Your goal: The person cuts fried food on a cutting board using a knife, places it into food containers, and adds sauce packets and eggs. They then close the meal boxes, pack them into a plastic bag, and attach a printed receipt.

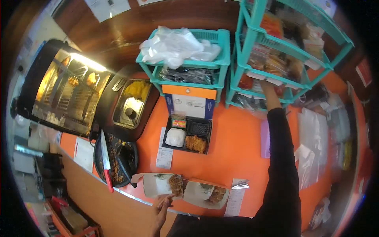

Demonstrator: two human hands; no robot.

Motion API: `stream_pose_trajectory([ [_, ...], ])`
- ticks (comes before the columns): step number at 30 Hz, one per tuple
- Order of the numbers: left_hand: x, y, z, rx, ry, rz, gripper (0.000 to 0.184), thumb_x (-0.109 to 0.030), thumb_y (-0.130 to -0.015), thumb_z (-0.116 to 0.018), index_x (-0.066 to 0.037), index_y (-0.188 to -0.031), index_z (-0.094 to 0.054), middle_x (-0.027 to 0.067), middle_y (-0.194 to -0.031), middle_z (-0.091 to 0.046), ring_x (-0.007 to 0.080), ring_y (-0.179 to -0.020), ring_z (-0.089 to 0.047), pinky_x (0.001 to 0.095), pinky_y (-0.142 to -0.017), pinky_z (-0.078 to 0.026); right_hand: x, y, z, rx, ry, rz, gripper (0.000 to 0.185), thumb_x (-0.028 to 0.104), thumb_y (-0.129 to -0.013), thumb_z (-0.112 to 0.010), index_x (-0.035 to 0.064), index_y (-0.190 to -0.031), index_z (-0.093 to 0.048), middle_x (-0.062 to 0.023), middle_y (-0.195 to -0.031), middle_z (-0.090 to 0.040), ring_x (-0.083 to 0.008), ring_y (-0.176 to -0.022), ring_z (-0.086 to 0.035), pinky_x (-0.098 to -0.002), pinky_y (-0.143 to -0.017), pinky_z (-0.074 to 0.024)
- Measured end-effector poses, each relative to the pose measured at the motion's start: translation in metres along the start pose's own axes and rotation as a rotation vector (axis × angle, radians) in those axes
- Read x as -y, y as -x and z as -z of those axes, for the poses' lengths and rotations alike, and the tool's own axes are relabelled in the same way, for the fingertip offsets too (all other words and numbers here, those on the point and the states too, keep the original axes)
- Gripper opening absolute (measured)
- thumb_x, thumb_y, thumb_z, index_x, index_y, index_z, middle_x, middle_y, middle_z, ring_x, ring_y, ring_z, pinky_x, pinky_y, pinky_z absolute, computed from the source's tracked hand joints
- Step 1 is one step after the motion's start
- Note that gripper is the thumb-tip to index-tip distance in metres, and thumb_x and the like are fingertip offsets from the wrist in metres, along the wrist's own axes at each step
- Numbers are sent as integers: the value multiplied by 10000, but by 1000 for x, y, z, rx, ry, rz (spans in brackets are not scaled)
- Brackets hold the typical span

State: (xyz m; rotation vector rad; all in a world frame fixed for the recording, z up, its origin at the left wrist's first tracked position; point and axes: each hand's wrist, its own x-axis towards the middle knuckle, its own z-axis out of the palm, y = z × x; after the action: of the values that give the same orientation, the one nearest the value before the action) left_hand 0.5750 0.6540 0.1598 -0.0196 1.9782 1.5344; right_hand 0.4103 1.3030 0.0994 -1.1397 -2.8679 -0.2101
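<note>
My right arm reaches forward to the teal shelf rack (258,73), and my right hand (269,89) goes into its lower tier, with the fingers hidden among the packets. Near the front edge, my left hand (164,206) has its fingers drawn together at the rim of a paper box (152,185) of rice and brown food; whatever they hold is too small to name. Beside it stands a second paper box (201,195) with similar food. Farther back, a black tray (169,149) holds a white wrapped bundle (175,137), fried chicken (196,144) and a small packet (179,123).
A black pan (132,156) with a red-handled knife (105,158) lies left. Behind are a metal tray (117,118) of yellow food and a lit display cabinet (57,89). Plastic bags (169,45) top a teal rack (223,51). Clear bags (314,142) lie right.
</note>
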Motion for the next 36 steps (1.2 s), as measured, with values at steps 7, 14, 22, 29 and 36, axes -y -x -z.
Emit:
stream_pose_trajectory([
  [7,31,-18,33,-386,-704,-385,291,-112,-916,-631,-161,-1194,-701,127,-975,-601,259,-874,-586,351,-754,-473,1,22,4,-643,0,-27,364,214,-815,-620,24,-1126,-644,-247,-1106,-643,-438,-1041,-600,-489,-889,-465],
  [14,51,-62,71,-135,-439,-201,173,-181,-866,-701,-60,-982,-745,125,-771,-677,277,-719,-650,374,-673,-491,23,147,43,-799,-780,87,180,175,-951,-615,0,-991,-598,-159,-1003,-655,-331,-938,-602,-388,-837,-454],
  [22,69,-103,46,-157,-585,-379,261,-44,-722,-741,-52,-976,-684,111,-892,-624,246,-673,-644,344,-610,-519,45,352,125,-406,-1130,205,104,124,-947,-580,26,-913,-578,-67,-835,-583,-173,-758,-558,-299,-704,-441],
  [29,86,-80,66,-102,-472,-462,546,18,-770,-711,-39,-1262,-481,161,-1151,-442,252,-698,-609,346,-655,-522,140,499,76,77,-780,344,175,176,-913,-613,54,-1037,-594,-145,-879,-606,-330,-770,-596,-429,-729,-489],
  [36,99,-82,105,246,-387,-612,560,46,-789,-667,-41,-1295,-445,193,-1227,-382,263,-872,-593,346,-744,-530,167,553,47,-81,-915,-114,350,75,-922,-502,42,-1270,-519,-184,-1110,-542,-385,-1033,-558,-457,-902,-452],
])
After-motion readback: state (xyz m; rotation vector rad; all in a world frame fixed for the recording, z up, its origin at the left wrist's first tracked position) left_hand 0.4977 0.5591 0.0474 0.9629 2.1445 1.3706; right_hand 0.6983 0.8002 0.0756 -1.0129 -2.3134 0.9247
